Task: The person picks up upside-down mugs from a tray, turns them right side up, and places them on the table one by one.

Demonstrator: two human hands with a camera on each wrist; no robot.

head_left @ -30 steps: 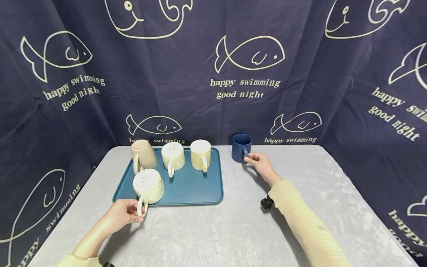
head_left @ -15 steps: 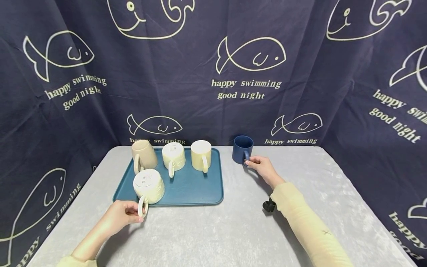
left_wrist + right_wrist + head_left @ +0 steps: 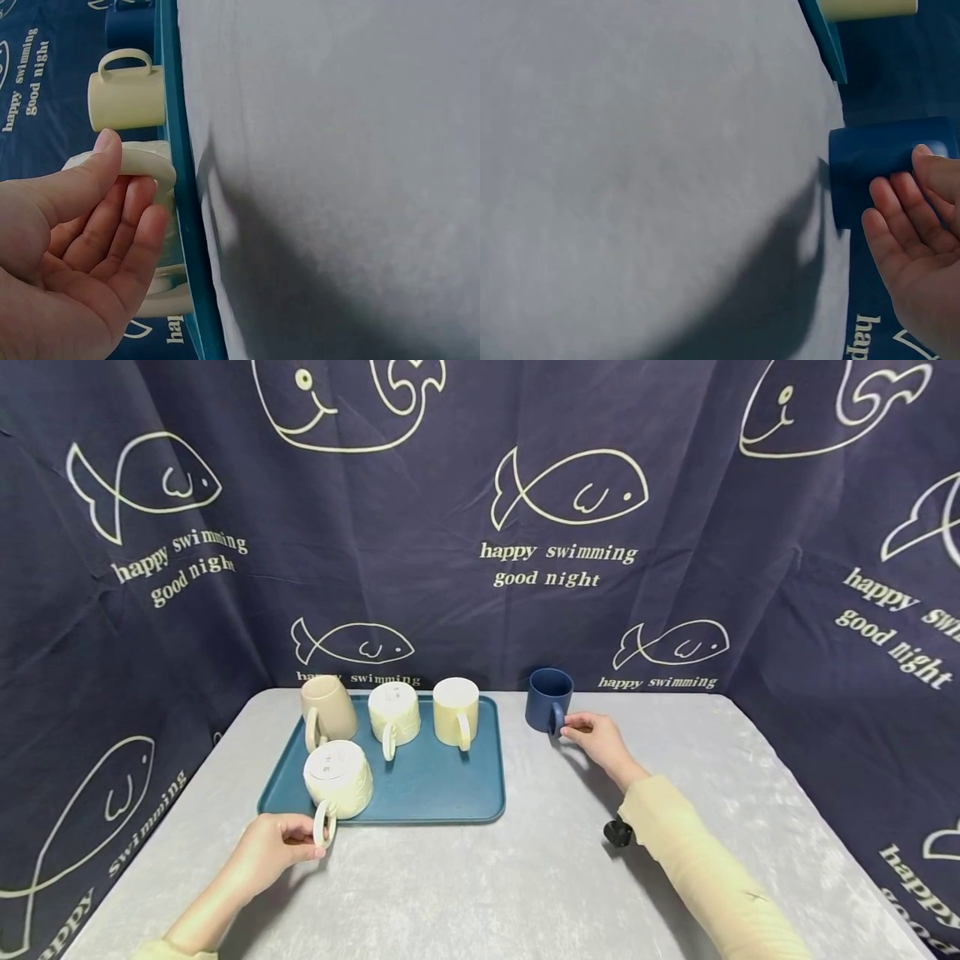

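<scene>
An upside-down cream mug [image 3: 339, 781] sits at the front left of the blue tray [image 3: 435, 793], its handle pointing toward me. My left hand [image 3: 281, 847] holds that handle, the thumb over it and the fingers under it in the left wrist view. Right of the tray, a dark blue mug [image 3: 546, 697] stands upright at the back of the table. My right hand [image 3: 600, 743] is beside its handle, fingertips right at the handle's edge. The right wrist view shows its fingers loosely bent and apart in front of the blue mug [image 3: 862, 150].
Along the tray's back row are a beige mug [image 3: 330, 706], another upside-down cream mug [image 3: 397, 714] and a pale yellow mug [image 3: 453, 714]. A dark blue curtain [image 3: 420, 560] with fish prints hangs behind the grey table [image 3: 465, 893].
My right hand has drawn slightly right, off the blue mug's handle. My left hand stays on the cream mug's handle. The head view has shifted a little.
</scene>
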